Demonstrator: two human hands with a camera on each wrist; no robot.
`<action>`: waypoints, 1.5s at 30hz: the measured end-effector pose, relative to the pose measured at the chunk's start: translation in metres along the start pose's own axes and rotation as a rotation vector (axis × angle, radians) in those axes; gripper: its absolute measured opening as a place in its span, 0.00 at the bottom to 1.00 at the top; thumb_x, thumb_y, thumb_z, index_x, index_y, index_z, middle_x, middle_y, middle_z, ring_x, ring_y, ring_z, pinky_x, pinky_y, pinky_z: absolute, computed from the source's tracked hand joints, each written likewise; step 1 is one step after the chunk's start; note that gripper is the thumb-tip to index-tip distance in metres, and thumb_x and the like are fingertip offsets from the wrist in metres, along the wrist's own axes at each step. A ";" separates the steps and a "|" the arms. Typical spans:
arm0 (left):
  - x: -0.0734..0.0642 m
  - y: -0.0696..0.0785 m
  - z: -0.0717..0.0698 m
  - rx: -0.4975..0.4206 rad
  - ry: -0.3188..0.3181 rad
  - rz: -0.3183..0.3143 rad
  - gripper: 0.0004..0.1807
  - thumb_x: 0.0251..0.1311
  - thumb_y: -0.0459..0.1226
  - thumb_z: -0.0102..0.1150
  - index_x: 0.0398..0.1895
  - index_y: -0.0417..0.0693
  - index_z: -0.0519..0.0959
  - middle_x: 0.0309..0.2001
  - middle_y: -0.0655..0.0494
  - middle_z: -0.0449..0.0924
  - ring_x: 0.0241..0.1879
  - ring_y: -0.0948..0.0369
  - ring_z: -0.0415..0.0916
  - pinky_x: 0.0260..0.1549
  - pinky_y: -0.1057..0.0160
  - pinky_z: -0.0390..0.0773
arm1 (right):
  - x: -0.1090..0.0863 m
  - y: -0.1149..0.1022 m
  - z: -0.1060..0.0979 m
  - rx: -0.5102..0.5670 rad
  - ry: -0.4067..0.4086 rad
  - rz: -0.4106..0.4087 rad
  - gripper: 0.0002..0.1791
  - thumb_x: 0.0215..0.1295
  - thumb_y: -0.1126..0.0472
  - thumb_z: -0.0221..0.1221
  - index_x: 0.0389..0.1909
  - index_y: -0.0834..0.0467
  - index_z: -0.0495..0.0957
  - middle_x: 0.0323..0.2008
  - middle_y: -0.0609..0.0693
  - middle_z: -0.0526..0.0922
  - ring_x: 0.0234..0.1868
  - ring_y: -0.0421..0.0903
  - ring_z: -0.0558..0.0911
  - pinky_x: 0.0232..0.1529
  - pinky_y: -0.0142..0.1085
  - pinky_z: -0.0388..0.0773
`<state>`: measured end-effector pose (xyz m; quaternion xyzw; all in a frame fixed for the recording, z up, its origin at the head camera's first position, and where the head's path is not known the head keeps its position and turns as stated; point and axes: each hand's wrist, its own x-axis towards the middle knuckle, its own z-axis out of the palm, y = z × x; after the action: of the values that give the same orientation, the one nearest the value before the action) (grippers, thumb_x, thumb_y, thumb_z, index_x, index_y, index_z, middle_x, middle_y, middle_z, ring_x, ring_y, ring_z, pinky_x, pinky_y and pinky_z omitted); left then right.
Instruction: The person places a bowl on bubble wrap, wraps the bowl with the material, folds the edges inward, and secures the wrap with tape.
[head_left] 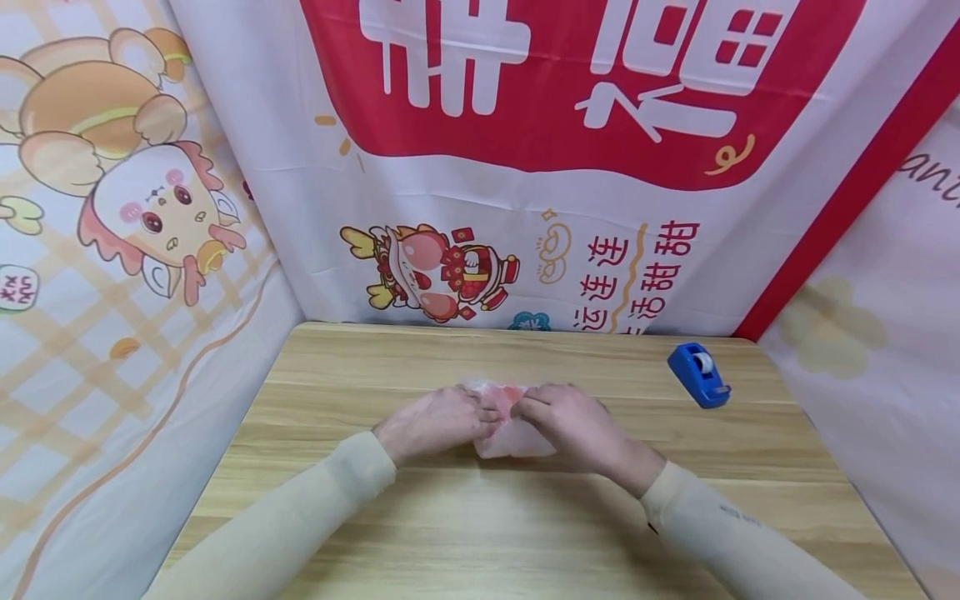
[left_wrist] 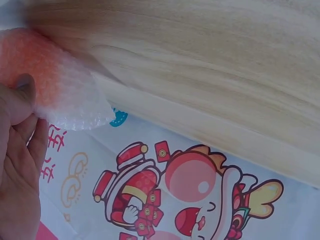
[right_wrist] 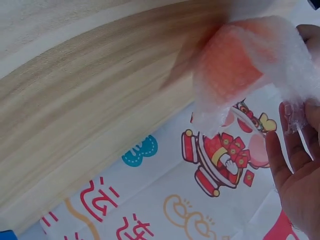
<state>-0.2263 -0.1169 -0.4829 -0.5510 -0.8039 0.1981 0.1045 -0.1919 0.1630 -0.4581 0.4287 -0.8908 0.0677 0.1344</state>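
A sheet of clear bubble wrap (head_left: pixel 517 442) is folded around something orange-red (right_wrist: pixel 227 67) near the middle of the wooden table. What the wrapped thing is cannot be made out through the plastic. My left hand (head_left: pixel 442 421) grips the bundle from the left; in the left wrist view its thumb lies across the wrap (left_wrist: pixel 80 97). From the other side, my right hand (head_left: pixel 577 425) pinches a loose edge of the sheet, as the right wrist view shows.
A blue tape dispenser (head_left: pixel 701 379) with a roll of tape stands at the table's back right. Printed cloth hangs behind the wooden table (head_left: pixel 465 533) and on both sides of it.
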 end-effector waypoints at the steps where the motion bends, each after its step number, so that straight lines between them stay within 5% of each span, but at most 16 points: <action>1: 0.001 0.001 0.000 0.018 -0.008 0.005 0.24 0.82 0.41 0.74 0.77 0.62 0.86 0.74 0.65 0.90 0.68 0.66 0.90 0.75 0.64 0.87 | 0.001 0.001 0.000 0.018 -0.011 0.015 0.20 0.70 0.65 0.82 0.60 0.52 0.92 0.54 0.46 0.98 0.56 0.45 0.96 0.61 0.46 0.97; 6: 0.007 0.005 0.001 0.102 -0.027 0.034 0.23 0.80 0.41 0.77 0.74 0.64 0.88 0.72 0.65 0.91 0.62 0.69 0.91 0.68 0.68 0.90 | 0.007 0.008 0.008 0.108 -0.030 0.096 0.11 0.80 0.63 0.74 0.59 0.51 0.93 0.55 0.46 0.98 0.58 0.46 0.95 0.62 0.47 0.96; 12: 0.008 0.005 0.004 0.088 -0.007 0.048 0.24 0.80 0.41 0.76 0.75 0.66 0.88 0.78 0.66 0.87 0.70 0.69 0.88 0.72 0.67 0.88 | 0.012 0.019 0.025 0.229 -0.058 0.179 0.09 0.81 0.63 0.73 0.57 0.52 0.95 0.59 0.51 0.97 0.68 0.55 0.91 0.73 0.57 0.91; 19: 0.004 0.001 0.008 0.131 0.028 0.052 0.27 0.80 0.37 0.74 0.78 0.61 0.85 0.82 0.63 0.83 0.74 0.67 0.87 0.73 0.66 0.88 | 0.019 0.028 0.031 0.442 -0.147 0.309 0.08 0.81 0.65 0.73 0.54 0.53 0.95 0.55 0.51 0.98 0.62 0.53 0.94 0.72 0.55 0.92; 27: -0.006 -0.003 0.001 -0.024 -0.016 -0.018 0.32 0.83 0.39 0.72 0.86 0.58 0.79 0.86 0.62 0.77 0.82 0.62 0.81 0.80 0.54 0.86 | 0.020 0.032 0.027 0.538 -0.199 0.424 0.09 0.82 0.65 0.72 0.56 0.54 0.95 0.57 0.52 0.98 0.59 0.50 0.95 0.67 0.52 0.95; 33: -0.021 -0.005 -0.017 -0.183 0.052 -0.037 0.29 0.85 0.39 0.69 0.85 0.61 0.80 0.84 0.64 0.80 0.81 0.62 0.82 0.80 0.52 0.86 | 0.020 0.035 0.029 0.564 -0.214 0.452 0.07 0.81 0.63 0.73 0.53 0.53 0.95 0.54 0.50 0.98 0.53 0.44 0.95 0.60 0.47 0.97; 36: -0.024 0.002 -0.028 -0.154 0.104 0.026 0.27 0.86 0.40 0.68 0.83 0.61 0.82 0.82 0.64 0.82 0.78 0.64 0.85 0.77 0.54 0.88 | 0.021 0.034 0.029 0.562 -0.219 0.459 0.06 0.81 0.62 0.74 0.52 0.53 0.96 0.51 0.49 0.99 0.50 0.41 0.93 0.55 0.42 0.96; 39: -0.022 0.012 -0.032 -0.108 0.083 0.057 0.26 0.89 0.41 0.63 0.85 0.60 0.81 0.83 0.64 0.81 0.80 0.65 0.83 0.78 0.55 0.87 | 0.023 0.033 0.030 0.561 -0.219 0.464 0.05 0.81 0.62 0.74 0.51 0.52 0.96 0.49 0.47 0.99 0.48 0.39 0.93 0.53 0.39 0.95; 45: -0.017 0.022 -0.019 -0.035 0.035 0.017 0.28 0.87 0.41 0.66 0.85 0.58 0.79 0.84 0.62 0.80 0.79 0.64 0.84 0.76 0.58 0.87 | 0.021 0.037 0.035 0.626 -0.169 0.462 0.03 0.80 0.63 0.74 0.50 0.54 0.92 0.48 0.47 0.95 0.51 0.41 0.90 0.56 0.40 0.94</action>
<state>-0.1937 -0.1222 -0.4741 -0.5629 -0.8006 0.1752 0.1072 -0.2396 0.1616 -0.4851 0.2416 -0.9080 0.3288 -0.0955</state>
